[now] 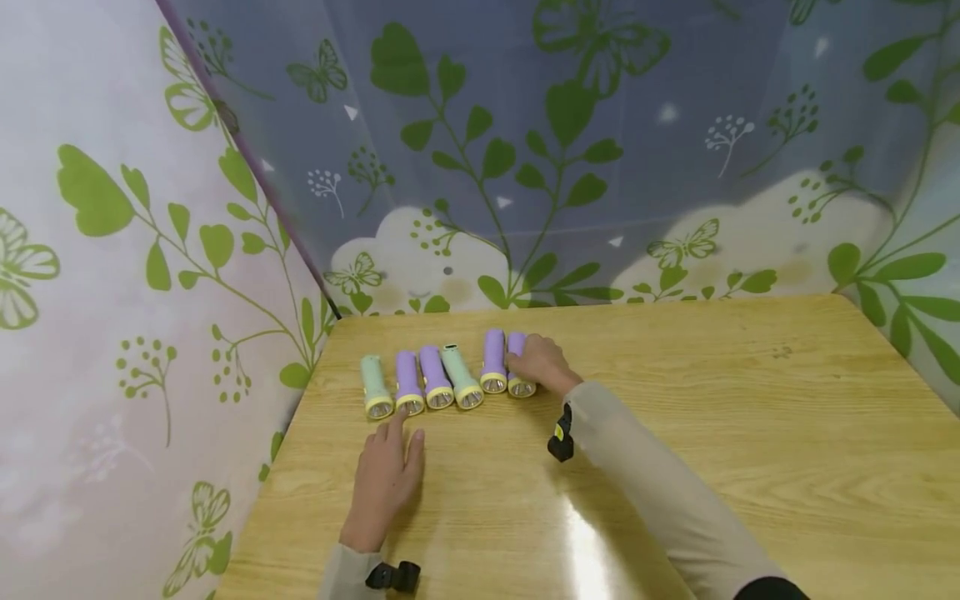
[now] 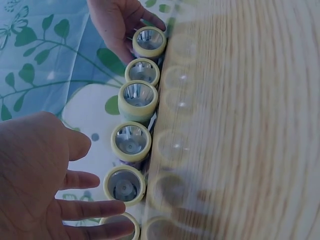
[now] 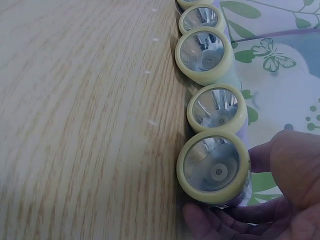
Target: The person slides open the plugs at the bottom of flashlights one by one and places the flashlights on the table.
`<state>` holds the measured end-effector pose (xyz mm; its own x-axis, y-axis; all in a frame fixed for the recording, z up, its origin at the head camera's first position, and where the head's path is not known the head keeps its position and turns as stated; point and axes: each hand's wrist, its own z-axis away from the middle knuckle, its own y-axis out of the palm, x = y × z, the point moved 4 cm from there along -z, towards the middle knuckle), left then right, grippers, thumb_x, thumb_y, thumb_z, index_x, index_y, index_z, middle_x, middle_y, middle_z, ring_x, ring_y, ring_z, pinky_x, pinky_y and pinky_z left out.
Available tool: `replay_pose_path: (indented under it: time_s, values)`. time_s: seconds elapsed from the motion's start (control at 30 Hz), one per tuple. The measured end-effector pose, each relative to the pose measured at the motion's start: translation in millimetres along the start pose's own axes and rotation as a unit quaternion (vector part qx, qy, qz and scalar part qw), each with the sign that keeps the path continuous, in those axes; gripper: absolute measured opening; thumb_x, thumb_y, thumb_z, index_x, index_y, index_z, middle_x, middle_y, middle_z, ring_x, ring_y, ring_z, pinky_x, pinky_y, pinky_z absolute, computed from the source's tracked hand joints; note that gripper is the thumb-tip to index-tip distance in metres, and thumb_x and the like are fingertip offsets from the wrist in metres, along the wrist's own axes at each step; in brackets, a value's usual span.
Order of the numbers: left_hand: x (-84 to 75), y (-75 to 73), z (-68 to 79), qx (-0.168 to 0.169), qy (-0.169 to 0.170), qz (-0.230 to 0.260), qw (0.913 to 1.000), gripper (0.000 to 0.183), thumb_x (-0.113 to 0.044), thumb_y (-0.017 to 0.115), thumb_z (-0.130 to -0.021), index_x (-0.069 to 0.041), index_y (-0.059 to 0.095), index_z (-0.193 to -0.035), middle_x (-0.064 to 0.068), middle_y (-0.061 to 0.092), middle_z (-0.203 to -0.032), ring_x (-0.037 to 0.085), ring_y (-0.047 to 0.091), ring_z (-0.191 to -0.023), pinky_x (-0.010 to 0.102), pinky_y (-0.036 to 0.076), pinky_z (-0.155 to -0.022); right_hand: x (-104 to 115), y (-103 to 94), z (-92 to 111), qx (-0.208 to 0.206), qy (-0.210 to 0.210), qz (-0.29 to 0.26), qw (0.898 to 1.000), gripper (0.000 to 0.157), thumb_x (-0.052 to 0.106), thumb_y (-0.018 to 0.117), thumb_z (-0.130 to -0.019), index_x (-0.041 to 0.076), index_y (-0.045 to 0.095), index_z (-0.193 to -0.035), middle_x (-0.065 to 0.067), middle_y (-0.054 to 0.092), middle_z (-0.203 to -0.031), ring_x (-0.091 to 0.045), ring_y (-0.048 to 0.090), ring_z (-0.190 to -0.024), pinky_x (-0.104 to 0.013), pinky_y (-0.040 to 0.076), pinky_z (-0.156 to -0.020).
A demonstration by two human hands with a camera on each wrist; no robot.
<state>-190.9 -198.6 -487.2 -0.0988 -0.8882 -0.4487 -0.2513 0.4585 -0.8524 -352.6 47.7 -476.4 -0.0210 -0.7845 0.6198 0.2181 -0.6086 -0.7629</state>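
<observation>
Several flashlights lie in a row on the wooden table, their yellow-rimmed lenses facing me. At the row's right end, my right hand (image 1: pixel 542 363) grips a purple flashlight (image 1: pixel 521 386), thumb on one side and fingers on the other in the right wrist view. A second purple flashlight (image 1: pixel 493 358) lies just left of it. Further left come a tilted green flashlight (image 1: pixel 462 377), two purple ones (image 1: pixel 435 375) side by side, and a green flashlight (image 1: pixel 375 385) at the left end. My left hand (image 1: pixel 384 468) has its fingers extended, tips at the front of the left purple flashlight (image 1: pixel 407 379); contact is unclear.
The wooden table (image 1: pixel 712 417) extends far to the right of the row. Behind it hangs a patterned cloth (image 1: pixel 480 167) with leaves and butterflies, and another cloth (image 1: pixel 112 333) borders the left side. Black wrist cameras (image 1: pixel 560 435) sit on both sleeves.
</observation>
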Motion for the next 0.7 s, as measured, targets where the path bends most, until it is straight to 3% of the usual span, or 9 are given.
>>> replay_pose_path:
  time_s: [0.43,0.7]
  values:
    - [-5.5,-3.8,-2.1,-0.015,0.026,-0.022,0.9993,0.042,-0.023,0.054,-0.105,0.004,0.055,-0.138,0.03,0.066,-0.119,0.045,0.065,-0.099,0.057,0.054,-0.081,2.2,-0.9,-0.1,0.0,0.015,-0.002,1.0,0.022,0.024,0.058,-0.093,0.003,0.057,-0.083,-0.011,0.056,-0.081,-0.025,0.057,-0.073,-0.031,0.047,-0.061]
    - [-4.4,-6.7,-8.4,-0.013,0.019,-0.021,0.9995,0.044,-0.026,0.052,-0.106,0.004,0.055,-0.138,0.031,0.065,-0.125,0.047,0.064,-0.105,0.058,0.054,-0.087,6.1,-8.3,-0.7,0.019,0.039,0.004,0.999,0.024,0.025,0.05,-0.101,0.009,0.054,-0.083,-0.007,0.054,-0.077,-0.021,0.055,-0.067,-0.029,0.044,-0.058]
